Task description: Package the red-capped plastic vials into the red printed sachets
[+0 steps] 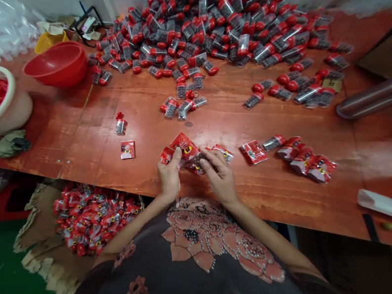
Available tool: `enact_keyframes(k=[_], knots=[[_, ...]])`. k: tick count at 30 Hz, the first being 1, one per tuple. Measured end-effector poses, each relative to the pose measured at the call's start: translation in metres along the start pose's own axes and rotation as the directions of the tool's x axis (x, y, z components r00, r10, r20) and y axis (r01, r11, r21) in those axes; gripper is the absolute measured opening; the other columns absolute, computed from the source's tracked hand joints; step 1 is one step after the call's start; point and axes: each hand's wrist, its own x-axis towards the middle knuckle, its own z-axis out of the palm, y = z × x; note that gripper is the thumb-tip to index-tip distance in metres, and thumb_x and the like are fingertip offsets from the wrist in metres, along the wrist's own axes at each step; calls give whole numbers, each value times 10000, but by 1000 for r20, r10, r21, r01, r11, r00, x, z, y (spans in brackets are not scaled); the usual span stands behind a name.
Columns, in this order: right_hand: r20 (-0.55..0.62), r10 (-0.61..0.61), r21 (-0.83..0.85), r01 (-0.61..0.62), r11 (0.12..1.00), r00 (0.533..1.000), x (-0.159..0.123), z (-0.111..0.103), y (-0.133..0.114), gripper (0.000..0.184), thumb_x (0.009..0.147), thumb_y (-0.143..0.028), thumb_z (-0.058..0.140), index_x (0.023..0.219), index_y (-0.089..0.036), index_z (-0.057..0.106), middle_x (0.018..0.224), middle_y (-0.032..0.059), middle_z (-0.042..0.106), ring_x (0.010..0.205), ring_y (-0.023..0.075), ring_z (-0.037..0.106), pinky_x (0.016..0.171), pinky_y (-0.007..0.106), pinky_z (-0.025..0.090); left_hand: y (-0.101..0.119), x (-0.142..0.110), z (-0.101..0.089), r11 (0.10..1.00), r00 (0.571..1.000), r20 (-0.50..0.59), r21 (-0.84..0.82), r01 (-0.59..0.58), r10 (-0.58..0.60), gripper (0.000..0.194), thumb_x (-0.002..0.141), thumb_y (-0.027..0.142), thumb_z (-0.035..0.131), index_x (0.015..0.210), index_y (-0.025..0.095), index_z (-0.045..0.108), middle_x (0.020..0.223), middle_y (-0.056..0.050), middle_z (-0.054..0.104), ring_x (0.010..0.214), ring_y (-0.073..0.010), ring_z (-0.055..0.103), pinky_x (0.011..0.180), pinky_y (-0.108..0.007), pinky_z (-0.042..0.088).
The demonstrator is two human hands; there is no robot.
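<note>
At the table's near edge both hands hold a red printed plastic packet [183, 145]. My left hand [170, 174] pinches its left side with the thumb on top. Around the packet's lower right side, the fingers of my right hand [218, 171] are closed; dark contents show through near the fingertips. Another red packet [166, 155] shows at my left fingers, and I cannot tell whether it is held. Just behind my right hand lies a further red packet [225, 152]. Right of it are a flat red packet [254, 152] and a clear tube with a red cap [273, 142].
A large heap of red-capped clear tubes [194, 27] covers the table's back. At left stand a white tub [16, 96] of red caps and a red bowl [58, 64]. Filled packets [306, 158] lie at right. Below the table edge, a carton [37, 229] holds many packets.
</note>
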Motion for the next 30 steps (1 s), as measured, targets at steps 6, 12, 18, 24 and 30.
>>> enact_keyframes(k=[6, 12, 18, 24, 30], knots=[[-120, 110, 76, -101, 992, 987, -9, 13, 15, 395, 932, -314, 541, 1326, -304, 528, 1189, 72, 603, 1086, 216, 591, 972, 463, 511, -1, -12, 3, 995, 997, 78, 95, -1, -7, 283, 588, 268, 870, 828, 176, 751, 803, -6, 734, 709, -128, 650, 737, -261, 531], [-109, 140, 133, -125, 983, 984, -16, 21, 19, 427, 952, -311, 472, 1379, -294, 475, 1146, 73, 607, 1061, 217, 588, 888, 442, 555, -6, -18, 5, 995, 990, 111, 57, 82, -88, 252, 614, 262, 848, 809, 143, 741, 754, -19, 723, 655, -127, 641, 651, -251, 522], [-128, -32, -67, 23, 997, 991, -12, 13, 14, 413, 958, -263, 505, 1356, -368, 531, 1112, 50, 554, 1063, 201, 557, 960, 446, 502, -7, -15, 8, 995, 987, 129, -29, 100, -95, 246, 594, 241, 859, 798, 159, 748, 789, -23, 739, 686, -124, 655, 694, -256, 532], [-36, -23, -4, 23, 1000, 999, -6, 4, 8, 388, 956, -254, 520, 1317, -387, 574, 1059, 37, 555, 1013, 187, 567, 918, 424, 522, 6, 2, 3, 999, 997, 60, -5, 54, -53, 240, 568, 274, 874, 714, 155, 725, 700, -6, 719, 606, -117, 636, 667, -265, 538], [-32, -54, -57, 52, 997, 998, -9, 8, 5, 400, 959, -255, 503, 1333, -383, 563, 1054, 43, 562, 1019, 193, 564, 923, 426, 521, 5, 5, -1, 1000, 999, 53, -1, 7, -7, 231, 604, 294, 862, 754, 170, 738, 719, 10, 720, 589, -98, 625, 664, -260, 538]])
